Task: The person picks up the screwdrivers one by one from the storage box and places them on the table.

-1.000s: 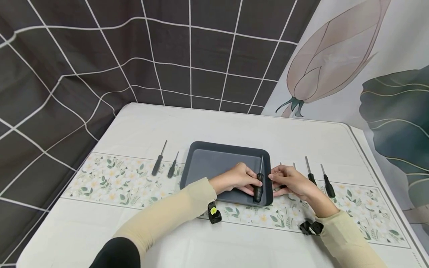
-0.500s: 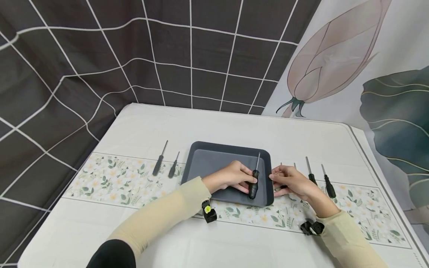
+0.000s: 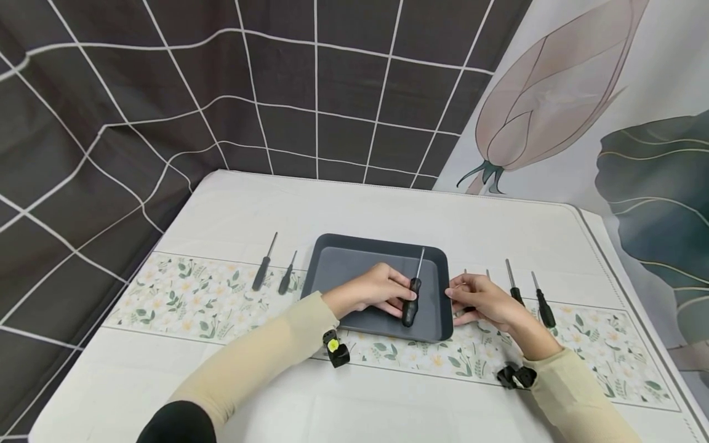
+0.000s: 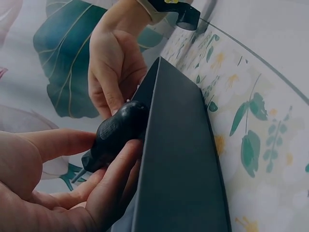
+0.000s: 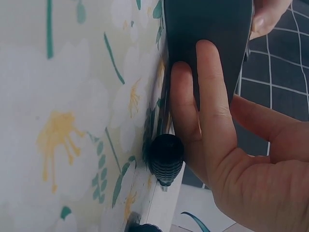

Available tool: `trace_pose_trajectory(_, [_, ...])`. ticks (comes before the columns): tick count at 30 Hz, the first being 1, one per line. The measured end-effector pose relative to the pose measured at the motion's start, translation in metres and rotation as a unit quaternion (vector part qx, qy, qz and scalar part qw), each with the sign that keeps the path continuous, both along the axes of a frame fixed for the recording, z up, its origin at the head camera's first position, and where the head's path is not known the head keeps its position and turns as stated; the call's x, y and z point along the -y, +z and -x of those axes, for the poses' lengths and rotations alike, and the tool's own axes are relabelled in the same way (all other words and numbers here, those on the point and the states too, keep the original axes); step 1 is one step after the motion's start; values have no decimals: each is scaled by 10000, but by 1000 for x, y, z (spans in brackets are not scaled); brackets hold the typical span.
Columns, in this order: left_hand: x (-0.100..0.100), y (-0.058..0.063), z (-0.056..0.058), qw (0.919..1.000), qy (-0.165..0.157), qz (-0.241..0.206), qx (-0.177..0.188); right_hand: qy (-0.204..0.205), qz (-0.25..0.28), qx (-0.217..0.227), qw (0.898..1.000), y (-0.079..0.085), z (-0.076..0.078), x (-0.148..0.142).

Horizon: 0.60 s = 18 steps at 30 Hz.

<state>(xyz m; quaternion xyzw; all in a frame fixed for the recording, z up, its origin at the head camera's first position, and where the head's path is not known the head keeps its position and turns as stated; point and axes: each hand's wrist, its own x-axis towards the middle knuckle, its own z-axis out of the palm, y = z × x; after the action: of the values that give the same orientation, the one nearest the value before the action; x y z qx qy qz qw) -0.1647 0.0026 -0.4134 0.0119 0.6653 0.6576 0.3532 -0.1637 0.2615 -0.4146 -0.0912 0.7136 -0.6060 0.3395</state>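
Note:
A dark grey tray (image 3: 365, 332) lies on the table. Over its right part, my left hand (image 3: 382, 289) pinches the black handle of a screwdriver (image 3: 411, 304) between thumb and fingers, the metal shaft pointing to the far side. The left wrist view shows this handle (image 4: 123, 123) close to the tray wall (image 4: 178, 145). At the tray's right side my right hand (image 3: 482, 301) pinches the rim. Two of its fingers (image 5: 212, 87) lie along the outer wall in the right wrist view, with the thumb over the edge. A ribbed black handle (image 5: 166, 157) sits beside those fingers.
Two screwdrivers lie left of the tray, one longer (image 3: 261, 274) and one shorter (image 3: 285, 283). To the right lie a screwdriver (image 3: 515, 294) and another (image 3: 545, 311), with more tips partly hidden behind my right hand. A floral band (image 3: 188, 295) crosses the white table (image 3: 343, 203).
My left hand has moved leftward within the tray, carrying the screwdriver away from the right wall. The right hand has stayed at the tray's rim.

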Motion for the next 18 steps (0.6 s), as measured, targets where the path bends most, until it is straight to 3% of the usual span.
trace_pose_trajectory(18, [26,0,3,9999,-9,-95,-74,52,69,-31,10000,0,-1,0])
